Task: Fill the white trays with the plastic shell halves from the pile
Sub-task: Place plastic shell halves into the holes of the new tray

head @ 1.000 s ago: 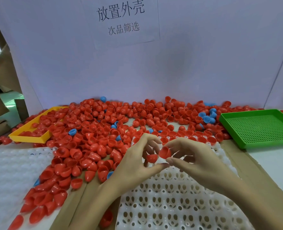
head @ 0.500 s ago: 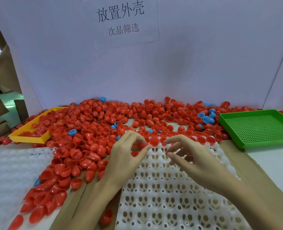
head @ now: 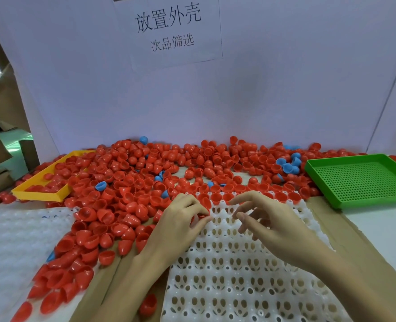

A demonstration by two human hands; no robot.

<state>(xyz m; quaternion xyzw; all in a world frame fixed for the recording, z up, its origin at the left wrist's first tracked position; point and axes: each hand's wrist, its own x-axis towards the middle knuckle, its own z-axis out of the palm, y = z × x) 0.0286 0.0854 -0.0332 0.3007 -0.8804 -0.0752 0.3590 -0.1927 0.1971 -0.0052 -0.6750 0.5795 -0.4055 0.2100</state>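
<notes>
Over white tray's (head: 238,287) far edge, left hand (head: 178,226) pinching red shell (head: 201,215), right hand (head: 273,224) released, pile (head: 122,182) crowding left.

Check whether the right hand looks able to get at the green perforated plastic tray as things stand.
Probably yes. The right hand hovers open and holds nothing, over the white moulded tray; the green perforated plastic tray lies on the same side, with only low red plastic shell halves between them.

Left hand (head: 180,225) and right hand (head: 272,225): both bare, without gloves or rings; forearms uncovered. No sleeve reaches the visible wrists.
</notes>
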